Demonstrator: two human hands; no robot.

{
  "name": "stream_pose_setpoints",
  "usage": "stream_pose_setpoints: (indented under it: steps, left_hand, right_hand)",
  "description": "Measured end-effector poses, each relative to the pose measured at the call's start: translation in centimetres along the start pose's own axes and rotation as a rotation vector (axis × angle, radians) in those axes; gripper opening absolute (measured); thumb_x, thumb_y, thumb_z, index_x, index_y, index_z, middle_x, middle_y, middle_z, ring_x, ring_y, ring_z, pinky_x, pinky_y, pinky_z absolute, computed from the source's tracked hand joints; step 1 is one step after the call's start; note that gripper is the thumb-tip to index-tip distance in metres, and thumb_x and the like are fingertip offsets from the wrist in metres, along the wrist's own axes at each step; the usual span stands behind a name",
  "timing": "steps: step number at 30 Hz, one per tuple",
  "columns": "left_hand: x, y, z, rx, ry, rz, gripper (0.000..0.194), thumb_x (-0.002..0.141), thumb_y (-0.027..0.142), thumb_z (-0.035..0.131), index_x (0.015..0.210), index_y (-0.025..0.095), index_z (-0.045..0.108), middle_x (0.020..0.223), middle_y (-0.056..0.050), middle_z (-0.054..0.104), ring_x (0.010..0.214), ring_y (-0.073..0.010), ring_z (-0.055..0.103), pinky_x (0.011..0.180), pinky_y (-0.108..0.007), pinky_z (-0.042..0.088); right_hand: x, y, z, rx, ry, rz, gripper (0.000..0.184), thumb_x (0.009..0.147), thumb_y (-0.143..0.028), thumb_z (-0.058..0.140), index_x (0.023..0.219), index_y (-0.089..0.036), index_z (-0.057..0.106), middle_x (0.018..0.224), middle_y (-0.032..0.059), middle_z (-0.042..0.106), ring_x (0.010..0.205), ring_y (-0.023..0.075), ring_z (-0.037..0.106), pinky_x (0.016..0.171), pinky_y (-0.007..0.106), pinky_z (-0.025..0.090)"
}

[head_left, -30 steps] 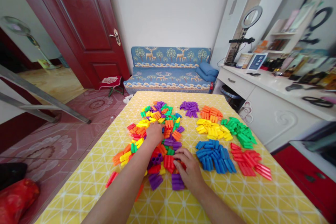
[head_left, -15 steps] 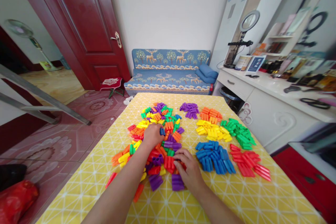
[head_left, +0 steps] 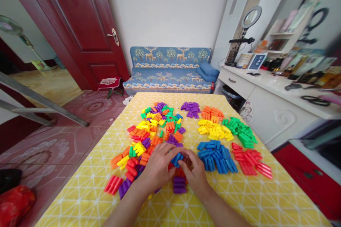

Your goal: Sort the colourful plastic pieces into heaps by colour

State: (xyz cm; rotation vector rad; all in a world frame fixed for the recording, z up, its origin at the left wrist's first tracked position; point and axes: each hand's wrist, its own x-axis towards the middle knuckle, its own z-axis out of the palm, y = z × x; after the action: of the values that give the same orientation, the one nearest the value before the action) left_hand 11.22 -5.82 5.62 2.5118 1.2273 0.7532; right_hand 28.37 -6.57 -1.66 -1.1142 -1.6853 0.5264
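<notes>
My left hand (head_left: pixel 157 166) and my right hand (head_left: pixel 195 172) meet at the near edge of a mixed heap of coloured plastic blocks (head_left: pixel 153 133) on the yellow tablecloth (head_left: pixel 239 198). Between the two hands sits a blue block (head_left: pixel 177 159); the left fingers close on it and the curled right fingers touch it. To the right lie sorted piles: purple (head_left: pixel 190 109), orange (head_left: pixel 212 114), yellow (head_left: pixel 214 131), green (head_left: pixel 241 132), blue (head_left: pixel 216 154) and red (head_left: pixel 252 161). Purple blocks (head_left: pixel 179 184) lie just under my hands.
A blue patterned sofa (head_left: pixel 169 69) stands behind the table, a dark red door (head_left: pixel 77 28) at the left. A white dresser (head_left: pixel 277 103) with a ring light (head_left: pixel 250 17) and clutter runs along the right. A red bag (head_left: pixel 14 204) lies on the floor.
My left hand has pulled back from the middle of the mixed heap, carrying a blue block to the near edge. It now meets my right hand, which has barely moved.
</notes>
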Motion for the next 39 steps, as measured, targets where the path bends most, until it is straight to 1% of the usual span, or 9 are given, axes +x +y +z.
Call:
stream_pose_setpoints:
  steps: [5, 8, 10, 13, 16, 19, 25, 33, 39]
  left_hand:
    - [-0.2, -0.5, 0.9, 0.018, -0.002, 0.043, 0.063, 0.074, 0.011, 0.061, 0.132, 0.033, 0.050, 0.118, -0.005, 0.062, 0.108, -0.0244, 0.053, 0.094, -0.043, 0.043]
    - [-0.4, -1.2, 0.7, 0.063, 0.024, 0.025, 0.060, 0.075, 0.022, 0.067, 0.132, 0.032, 0.051, 0.122, -0.006, 0.060, 0.113, -0.0257, 0.052, 0.099, -0.045, 0.040]
    - [-0.6, -2.0, 0.6, 0.106, 0.064, -0.032, 0.056, 0.075, 0.030, 0.069, 0.129, 0.030, 0.054, 0.126, -0.007, 0.059, 0.117, -0.0275, 0.050, 0.103, -0.049, 0.036]
    - [-0.9, -3.1, 0.8, 0.143, 0.087, -0.119, 0.041, 0.076, 0.037, 0.068, 0.116, 0.028, 0.064, 0.125, -0.007, 0.061, 0.121, -0.0291, 0.049, 0.108, -0.052, 0.030]
    - [-1.1, -3.7, 1.1, 0.138, 0.084, -0.155, 0.031, 0.076, 0.039, 0.067, 0.105, 0.028, 0.069, 0.123, -0.006, 0.063, 0.123, -0.0283, 0.049, 0.111, -0.053, 0.027]
    - [-1.0, -3.8, 1.3, 0.141, 0.094, -0.167, 0.030, 0.077, 0.038, 0.067, 0.105, 0.028, 0.069, 0.124, -0.006, 0.063, 0.123, -0.0277, 0.049, 0.111, -0.053, 0.027]
    - [-1.0, -3.8, 1.2, 0.148, 0.090, -0.168, 0.030, 0.077, 0.036, 0.066, 0.106, 0.028, 0.069, 0.126, -0.005, 0.062, 0.124, -0.0272, 0.049, 0.112, -0.052, 0.026]
    - [-1.2, -3.9, 1.4, 0.136, 0.101, -0.169, 0.028, 0.078, 0.039, 0.066, 0.104, 0.029, 0.070, 0.124, -0.005, 0.063, 0.123, -0.0277, 0.049, 0.112, -0.052, 0.027]
    - [-0.6, -4.0, 0.0, 0.080, 0.199, -0.214, 0.039, 0.084, 0.047, 0.059, 0.116, 0.027, 0.065, 0.125, -0.007, 0.062, 0.116, -0.0250, 0.054, 0.103, -0.043, 0.041]
  right_hand:
    - [-0.2, -0.4, 0.3, 0.012, 0.038, -0.011, 0.024, 0.086, -0.027, 0.059, 0.109, -0.022, 0.060, 0.094, 0.0047, 0.068, 0.081, 0.0186, 0.064, 0.073, 0.030, 0.053]
    - [0.4, -0.6, -0.8, 0.008, 0.072, -0.014, 0.018, 0.087, -0.028, 0.058, 0.103, -0.023, 0.063, 0.092, 0.0046, 0.068, 0.079, 0.0177, 0.064, 0.069, 0.029, 0.053]
    - [1.3, -0.4, -2.7, -0.026, 0.159, 0.015, 0.017, 0.087, -0.030, 0.057, 0.100, -0.022, 0.065, 0.092, 0.0051, 0.069, 0.078, 0.0177, 0.064, 0.068, 0.029, 0.052]
    - [2.8, 1.1, -6.6, -0.113, 0.299, 0.146, 0.024, 0.086, -0.037, 0.057, 0.099, -0.020, 0.066, 0.090, 0.0070, 0.070, 0.078, 0.0198, 0.064, 0.071, 0.032, 0.052]
    - [3.7, 3.1, -10.0, -0.258, 0.263, 0.288, 0.030, 0.084, -0.041, 0.056, 0.100, -0.019, 0.067, 0.088, 0.0070, 0.071, 0.077, 0.0214, 0.065, 0.071, 0.034, 0.052]
    - [3.6, 4.2, -11.4, -0.406, 0.205, 0.345, 0.031, 0.082, -0.043, 0.054, 0.098, -0.021, 0.069, 0.084, 0.0053, 0.072, 0.075, 0.0219, 0.065, 0.067, 0.033, 0.051]
    - [3.4, 3.9, -11.2, -0.552, 0.135, 0.338, 0.032, 0.081, -0.046, 0.053, 0.093, -0.024, 0.072, 0.074, 0.0029, 0.069, 0.066, 0.0205, 0.063, 0.054, 0.028, 0.044]
    - [3.2, 4.6, -11.6, -0.600, 0.150, 0.216, 0.023, 0.081, -0.040, 0.055, 0.086, -0.025, 0.071, 0.092, 0.0034, 0.068, 0.078, 0.0207, 0.060, 0.065, 0.032, 0.047]
    - [4.2, 3.3, -10.2, -0.382, 0.140, 0.114, 0.021, 0.085, -0.034, 0.053, 0.087, -0.021, 0.069, 0.093, 0.0057, 0.067, 0.088, 0.0207, 0.061, 0.080, 0.034, 0.048]
